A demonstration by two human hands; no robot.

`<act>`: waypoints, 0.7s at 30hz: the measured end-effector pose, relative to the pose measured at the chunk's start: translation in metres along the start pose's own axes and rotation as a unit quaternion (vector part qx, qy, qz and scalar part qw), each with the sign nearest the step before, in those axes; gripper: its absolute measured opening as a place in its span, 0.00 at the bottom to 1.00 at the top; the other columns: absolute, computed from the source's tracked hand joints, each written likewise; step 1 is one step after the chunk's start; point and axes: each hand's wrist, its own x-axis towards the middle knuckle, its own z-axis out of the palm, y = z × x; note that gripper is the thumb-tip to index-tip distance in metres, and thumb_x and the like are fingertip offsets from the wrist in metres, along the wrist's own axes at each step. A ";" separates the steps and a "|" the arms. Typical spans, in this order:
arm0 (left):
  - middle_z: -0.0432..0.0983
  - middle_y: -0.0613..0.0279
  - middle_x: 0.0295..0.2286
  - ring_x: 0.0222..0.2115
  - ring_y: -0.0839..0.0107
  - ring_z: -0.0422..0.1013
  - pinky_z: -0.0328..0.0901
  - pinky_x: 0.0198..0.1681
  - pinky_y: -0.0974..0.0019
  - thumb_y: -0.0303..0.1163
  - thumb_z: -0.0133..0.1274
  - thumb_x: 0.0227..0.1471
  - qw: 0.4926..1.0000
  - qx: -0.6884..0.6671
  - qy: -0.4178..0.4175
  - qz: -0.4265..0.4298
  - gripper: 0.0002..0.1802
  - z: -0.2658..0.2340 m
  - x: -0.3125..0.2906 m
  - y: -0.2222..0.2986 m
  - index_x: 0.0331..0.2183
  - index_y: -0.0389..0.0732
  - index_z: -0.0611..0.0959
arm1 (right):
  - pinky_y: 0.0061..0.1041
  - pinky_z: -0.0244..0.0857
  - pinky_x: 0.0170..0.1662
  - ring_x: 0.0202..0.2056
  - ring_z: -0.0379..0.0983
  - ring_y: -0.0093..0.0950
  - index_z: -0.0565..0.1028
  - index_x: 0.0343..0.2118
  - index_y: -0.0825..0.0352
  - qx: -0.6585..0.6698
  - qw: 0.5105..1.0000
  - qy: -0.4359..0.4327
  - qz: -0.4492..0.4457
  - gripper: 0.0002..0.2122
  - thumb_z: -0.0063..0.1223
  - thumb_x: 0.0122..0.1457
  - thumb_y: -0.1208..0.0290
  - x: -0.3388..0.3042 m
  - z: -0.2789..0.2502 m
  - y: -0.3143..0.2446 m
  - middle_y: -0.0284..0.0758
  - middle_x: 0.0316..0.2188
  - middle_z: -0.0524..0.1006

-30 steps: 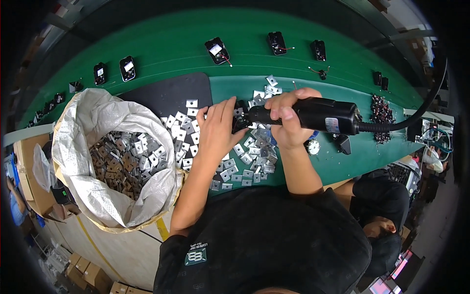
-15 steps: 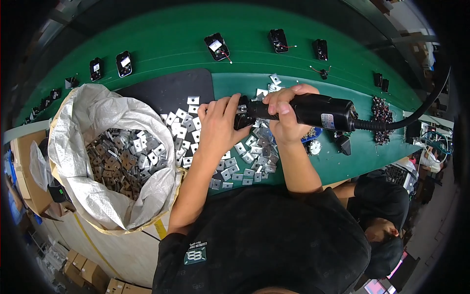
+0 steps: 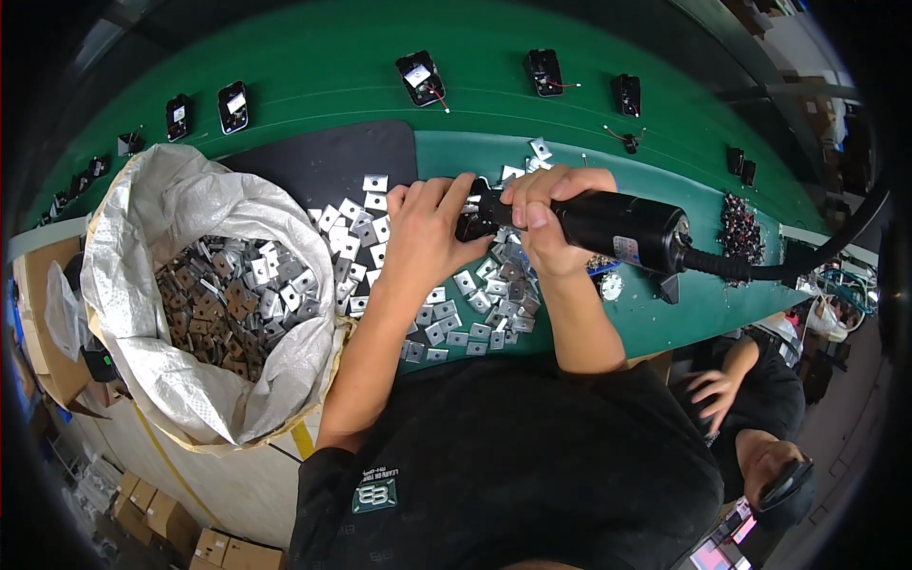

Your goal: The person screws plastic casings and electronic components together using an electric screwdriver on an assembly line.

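My right hand (image 3: 553, 223) is wrapped round a black electric screwdriver (image 3: 622, 228), its thick cable running off to the right. The tool's front end points left at a small black plastic housing (image 3: 473, 226). Fingers of my left hand (image 3: 425, 233) grip that housing from its left side and steady it above the green table. My hands and the tool hide much of the housing, and the tool's tip cannot be made out clearly. Loose square metal plates with a centre hole (image 3: 489, 296) lie around and under both hands.
On the left stands a white woven sack (image 3: 119, 304) full of similar plates. Black housings with wires (image 3: 420, 78) sit along the green surface at the back. A pile of small dark parts (image 3: 741, 228) lies right. A co-worker (image 3: 760, 408) is at the lower right.
The screwdriver has tilted, its cable end now slightly lower, and its front end is a little further onto the housing. The view has shifted slightly. A co-worker's hand has come into sight.
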 end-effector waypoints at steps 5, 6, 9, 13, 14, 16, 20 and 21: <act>0.73 0.59 0.33 0.35 0.62 0.67 0.56 0.43 0.60 0.37 0.68 0.23 1.000 0.015 -0.021 -0.005 0.40 -0.005 0.007 0.007 0.45 0.38 0.76 | 0.32 0.68 0.35 0.21 0.66 0.24 0.61 0.38 0.64 -0.041 0.998 -0.046 0.001 0.15 0.55 0.52 0.80 0.000 -0.003 -0.003 0.32 0.20 0.67; 0.73 0.58 0.34 0.36 0.61 0.68 0.56 0.43 0.60 0.37 0.68 0.23 0.999 0.022 -0.044 -0.018 0.39 -0.006 0.010 0.010 0.44 0.37 0.76 | 0.32 0.68 0.34 0.20 0.66 0.24 0.62 0.40 0.65 -0.023 1.000 -0.003 0.014 0.15 0.54 0.51 0.80 0.000 -0.002 -0.003 0.31 0.19 0.67; 0.74 0.56 0.35 0.38 0.59 0.67 0.57 0.45 0.59 0.37 0.68 0.25 0.997 0.066 -0.035 0.004 0.38 -0.011 0.018 0.011 0.44 0.37 0.76 | 0.31 0.72 0.33 0.20 0.68 0.23 0.62 0.42 0.68 -0.016 0.996 0.063 -0.056 0.19 0.56 0.49 0.83 0.008 -0.007 -0.023 0.31 0.18 0.69; 0.74 0.52 0.39 0.43 0.56 0.67 0.58 0.48 0.57 0.34 0.67 0.28 0.998 0.056 0.012 0.020 0.39 -0.011 0.049 0.015 0.47 0.39 0.73 | 0.31 0.68 0.30 0.18 0.64 0.23 0.62 0.44 0.66 -0.025 0.987 0.093 -0.127 0.18 0.55 0.52 0.74 0.026 -0.035 -0.068 0.31 0.18 0.67; 0.74 0.52 0.40 0.45 0.55 0.67 0.58 0.49 0.56 0.32 0.65 0.30 0.998 0.051 0.000 0.021 0.38 -0.013 0.062 0.019 0.48 0.38 0.71 | 0.32 0.68 0.30 0.19 0.64 0.23 0.62 0.45 0.67 -0.041 0.986 0.113 -0.114 0.19 0.54 0.51 0.74 0.026 -0.045 -0.073 0.31 0.18 0.67; 0.73 0.54 0.42 0.45 0.57 0.67 0.58 0.48 0.57 0.31 0.64 0.31 0.994 0.099 -0.002 0.041 0.35 -0.007 0.088 0.019 0.46 0.38 0.72 | 0.32 0.65 0.34 0.22 0.63 0.23 0.65 0.46 0.65 -0.097 0.983 0.122 -0.099 0.18 0.51 0.51 0.74 0.026 -0.058 -0.076 0.31 0.21 0.65; 0.73 0.57 0.41 0.45 0.59 0.67 0.58 0.47 0.55 0.32 0.64 0.29 0.970 0.232 -0.013 0.071 0.35 0.004 0.121 -0.002 0.44 0.39 0.73 | 0.33 0.67 0.33 0.21 0.65 0.23 0.65 0.45 0.67 -0.101 0.982 0.135 -0.089 0.18 0.53 0.51 0.77 0.017 -0.069 -0.061 0.32 0.21 0.67; 0.73 0.56 0.42 0.45 0.59 0.67 0.57 0.48 0.53 0.32 0.64 0.28 0.954 0.289 -0.041 0.068 0.35 0.007 0.126 -0.008 0.44 0.39 0.73 | 0.33 0.67 0.33 0.21 0.65 0.23 0.65 0.45 0.67 -0.101 0.981 0.137 -0.091 0.18 0.53 0.51 0.77 0.017 -0.070 -0.059 0.32 0.21 0.67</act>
